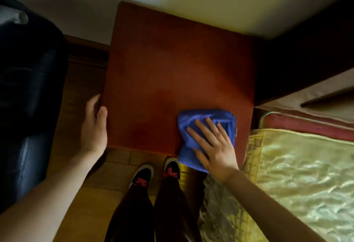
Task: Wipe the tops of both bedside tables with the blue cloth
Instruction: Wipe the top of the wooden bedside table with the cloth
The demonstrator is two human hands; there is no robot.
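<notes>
Right hand (212, 144) presses flat — fingers spread — on the crumpled blue cloth (203, 126) atop the smooth reddish-brown bedside table (172, 65).

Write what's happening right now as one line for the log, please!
step: wiping bedside table | right hand: flat on blue cloth, near-right corner | left hand: at table's left edge

My view is dim and warm-tinted, soft with blur, bending at the edges; the left lies in deep shadow.
</notes>
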